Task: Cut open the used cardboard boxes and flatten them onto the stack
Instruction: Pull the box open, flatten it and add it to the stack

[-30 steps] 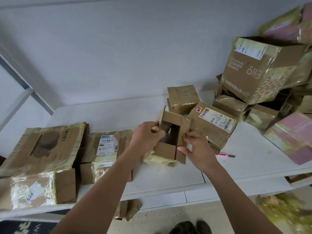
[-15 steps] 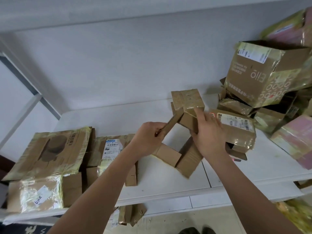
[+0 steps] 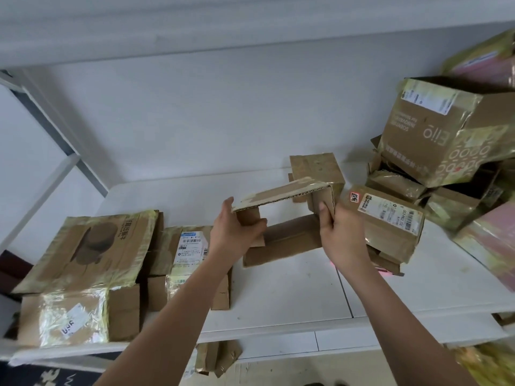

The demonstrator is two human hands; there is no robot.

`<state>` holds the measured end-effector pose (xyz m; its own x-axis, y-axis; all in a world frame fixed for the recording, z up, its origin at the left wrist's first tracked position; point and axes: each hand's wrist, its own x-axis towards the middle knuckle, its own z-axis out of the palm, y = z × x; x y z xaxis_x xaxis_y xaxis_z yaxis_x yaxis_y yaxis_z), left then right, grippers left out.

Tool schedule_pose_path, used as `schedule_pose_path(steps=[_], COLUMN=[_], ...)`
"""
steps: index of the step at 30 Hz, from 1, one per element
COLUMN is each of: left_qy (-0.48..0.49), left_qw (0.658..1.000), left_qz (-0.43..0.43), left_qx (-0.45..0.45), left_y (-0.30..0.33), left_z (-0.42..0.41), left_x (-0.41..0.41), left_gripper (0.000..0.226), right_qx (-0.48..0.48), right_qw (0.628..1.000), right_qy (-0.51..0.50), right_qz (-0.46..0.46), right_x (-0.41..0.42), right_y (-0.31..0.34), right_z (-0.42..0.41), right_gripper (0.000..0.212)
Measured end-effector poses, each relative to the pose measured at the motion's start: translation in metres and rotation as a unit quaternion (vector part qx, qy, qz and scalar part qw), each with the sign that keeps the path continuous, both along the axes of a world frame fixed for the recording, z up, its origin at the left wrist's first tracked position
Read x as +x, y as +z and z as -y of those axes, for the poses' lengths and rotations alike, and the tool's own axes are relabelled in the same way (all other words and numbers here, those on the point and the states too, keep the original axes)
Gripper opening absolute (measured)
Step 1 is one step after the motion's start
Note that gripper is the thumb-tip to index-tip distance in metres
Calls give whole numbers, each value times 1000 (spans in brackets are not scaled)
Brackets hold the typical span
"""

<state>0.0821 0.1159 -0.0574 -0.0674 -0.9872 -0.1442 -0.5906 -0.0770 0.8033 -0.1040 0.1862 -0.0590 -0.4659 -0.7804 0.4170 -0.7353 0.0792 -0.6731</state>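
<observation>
A small brown cardboard box [image 3: 287,238], cut open, is stretched out above the white table [image 3: 292,288]. Its taped top panel runs between my hands and its lower panels hang toward the table. My left hand [image 3: 237,232] grips the left end of the box. My right hand [image 3: 338,229] pinches the right end flap. Flattened boxes [image 3: 92,254] lie stacked at the table's left, with a labelled flat box [image 3: 189,249] beside them.
A heap of unopened taped boxes fills the right side, topped by a large printed box [image 3: 448,135]. A labelled box [image 3: 390,221] sits just right of my right hand, a small box [image 3: 315,168] behind. A pink cutter [image 3: 387,273] lies under that box's edge.
The box has gone from a standing open tube to a spread, pulled-apart strip. My hands have moved apart, the right hand shifting from the box's top to its right flap.
</observation>
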Motion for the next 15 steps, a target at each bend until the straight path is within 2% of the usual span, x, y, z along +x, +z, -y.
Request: schedule_pose_path(steps=[2,3,5,7,8,9,10,12,13,15], left_qy=[-19,-33,-53,-51,-36,-12,13,39,56,100], left_qw=[991,972,908,825,790,781,809,892,908,915], left_qz=[-128,-221,-384,-516,-561,-568,-526,-360,-311,-286], left_qx=[46,80,159,225,246,259,262,271,274,267], left_y=[0,2,7,11,13,15,15,13,10,3], left_z=[2,4,7,13,16,19,21,20,18,18], left_x=[7,14,31,49,57,62,63,60,58,57], left_gripper=[68,60,63,61,54,44,36,26,19,10], right_qx=[22,31,38,44,46,50,58,73,82,91], right_qw=[999,997,995,995,992,985,977,967,965,966], right_qy=[18,24,35,66,100,147,193,244,249,240], right_qz=[33,62,83,64,62,73,70,30,14,21], right_x=[-3,-8,-20,-29,-32,-32,-31,-28,-26,-22], right_y=[-3,-5,-10,-13,-14,-14,-14,-15,-17,-22], right_z=[-1,-2,-5,-9,-10,-12,-13,-11,-9,-8], right_gripper=[37,45,36,24,30,43,54,70,74,80])
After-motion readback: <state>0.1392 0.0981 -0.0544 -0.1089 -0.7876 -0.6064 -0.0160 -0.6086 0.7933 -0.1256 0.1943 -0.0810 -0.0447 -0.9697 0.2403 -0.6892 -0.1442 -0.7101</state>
